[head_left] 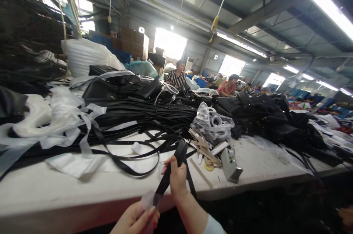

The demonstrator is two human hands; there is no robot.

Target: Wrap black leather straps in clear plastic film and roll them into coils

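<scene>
A black strap (165,182) runs between my two hands at the front edge of the white table (124,186). My right hand (178,177) grips its upper part, thumb on top, where the strap is folded or layered. Lower and to the left, my left hand (140,217) pinches the strap's lower end together with a piece of translucent film (148,200). A looped black strap (124,168) lies on the table left of my hands, near a white sheet (75,164).
Many black straps (143,111) are heaped behind my hands. A clear plastic bag (212,123), cardboard strips (204,147), a yellow tape roll (209,165) and a grey metal dispenser (231,166) stand to the right. Two people (178,76) are across the table.
</scene>
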